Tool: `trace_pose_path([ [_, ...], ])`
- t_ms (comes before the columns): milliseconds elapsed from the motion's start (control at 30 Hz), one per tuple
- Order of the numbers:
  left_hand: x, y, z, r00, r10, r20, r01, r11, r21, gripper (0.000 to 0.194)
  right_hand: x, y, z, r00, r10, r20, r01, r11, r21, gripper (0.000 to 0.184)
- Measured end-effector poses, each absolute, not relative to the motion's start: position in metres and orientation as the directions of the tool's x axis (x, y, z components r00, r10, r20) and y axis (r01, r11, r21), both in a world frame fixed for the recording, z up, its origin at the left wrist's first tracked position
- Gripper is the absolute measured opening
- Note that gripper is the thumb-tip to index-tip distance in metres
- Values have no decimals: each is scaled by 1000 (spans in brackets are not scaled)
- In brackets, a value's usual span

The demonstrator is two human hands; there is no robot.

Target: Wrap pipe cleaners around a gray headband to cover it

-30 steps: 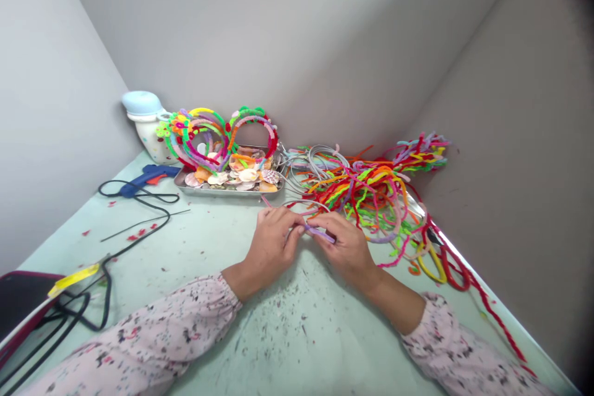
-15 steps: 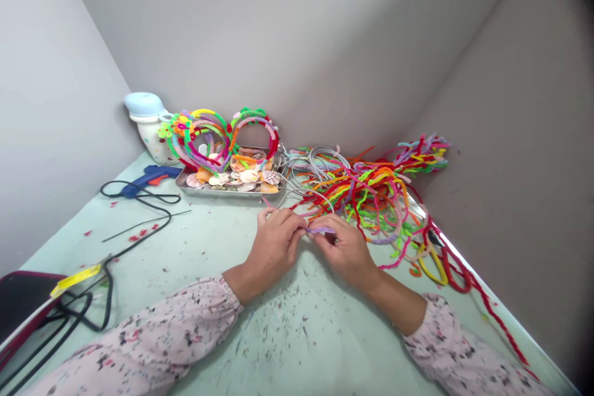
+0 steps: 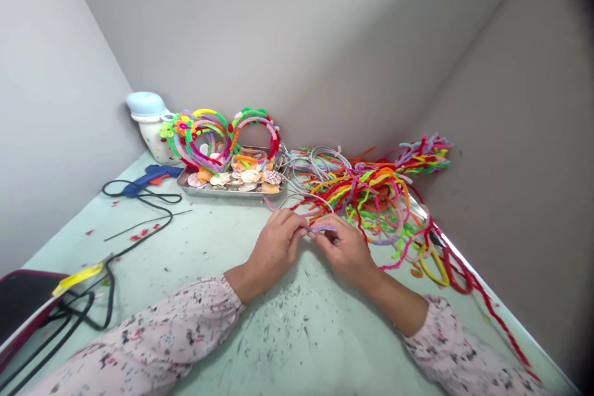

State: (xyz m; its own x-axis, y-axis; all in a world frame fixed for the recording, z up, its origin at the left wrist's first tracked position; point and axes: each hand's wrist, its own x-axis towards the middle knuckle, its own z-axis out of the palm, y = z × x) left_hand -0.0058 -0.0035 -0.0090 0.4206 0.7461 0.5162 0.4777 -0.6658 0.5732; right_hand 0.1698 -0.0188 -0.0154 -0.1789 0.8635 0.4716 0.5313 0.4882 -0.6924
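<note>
Between the left hand (image 3: 277, 242) and right hand (image 3: 346, 250), the purple pipe cleaner (image 3: 323, 229) is fuzzy and matt. From there, at two o'clock, the pile of pipe cleaners (image 3: 371, 185) has the same soft nap. At ten, the tray (image 3: 227, 193) is shiny, smooth metal, its seashells (image 3: 248, 176) dull and uneven; beyond, the cup (image 3: 155, 136) is probably smooth plastic, though too far off to be sure. The scissors (image 3: 448, 269), between three and four, have glossy plastic handles. The printed sleeve (image 3: 148, 331) at seven is gathered matt cloth.
</note>
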Motion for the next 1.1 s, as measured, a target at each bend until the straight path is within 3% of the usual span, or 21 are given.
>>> trace_pose_path([
  [600, -7, -4, -7, 435, 742, 510, 483, -670, 563, 12, 170, -19, -15, -181, 879, 442, 537, 465, -704, 6],
  [933, -7, -4, -8, 448, 736, 508, 489, -677, 550, 12, 171, -19, -19, -169, 930, 326, 470, 366, -803, 11],
  [1100, -6, -4, -7, 426, 752, 503, 489, -659, 571, 12, 169, -18, -19, -189, 920, 345, 420, 393, -818, 9],
])
